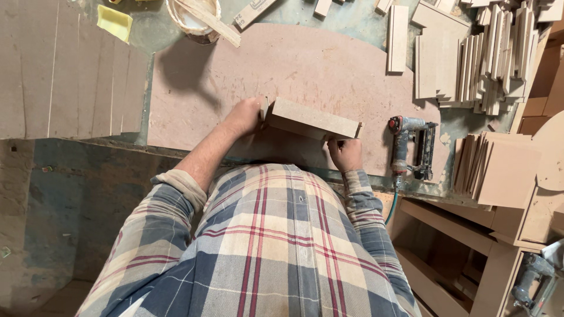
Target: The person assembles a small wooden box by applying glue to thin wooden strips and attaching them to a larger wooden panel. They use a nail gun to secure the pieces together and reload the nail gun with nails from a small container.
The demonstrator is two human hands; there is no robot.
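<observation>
The board (pixel 314 118) is lying flat on the brown sheet (pixel 294 64) covering the bench, stretched between the two hands just ahead of the person's plaid shirt (pixel 276 240). The left hand (pixel 244 116) is curling around the board's left end, fingers closed against it, while the right hand (pixel 345 154) is pinching the near edge by the right end. A nailer (pixel 408 147) is resting just right of that hand, with stacked strips (pixel 493 58) beyond.
</observation>
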